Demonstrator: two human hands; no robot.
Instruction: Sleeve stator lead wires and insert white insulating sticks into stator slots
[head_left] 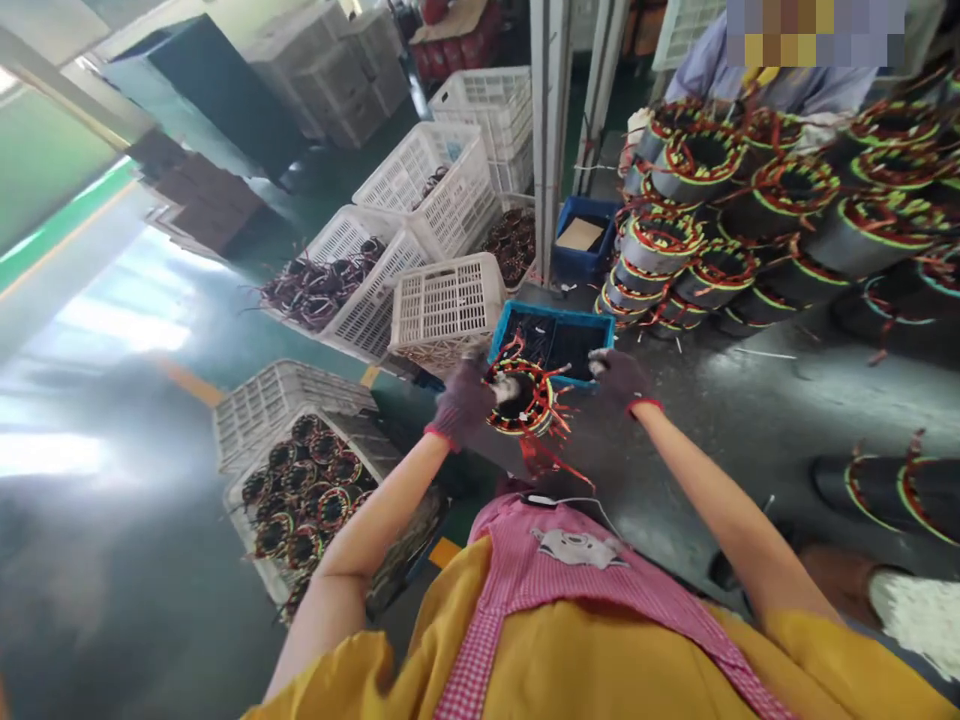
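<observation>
My left hand [463,398], in a dark glove with bare fingertips, is closed on the rim of a motor stator [553,402], with its thumb over the central opening. The stator is ring-shaped, with red and yellow-green windings, and loose red leads hang from its near side. My right hand [624,380], gloved alike, is at the near right corner of a bright blue tray [559,312]. Its fingers are drawn together; anything between them is too small to make out. Dark thin pieces lie inside the tray, just beyond the stator.
Stacked stators [720,265] crowd the bench [697,400] at right, with a co-worker's sleeves [697,65] behind them. A metal post [551,130] rises beyond the tray. White crates [450,300] stand at left; a lower crate [259,565] holds several stators. A blue bin [581,260] sits behind.
</observation>
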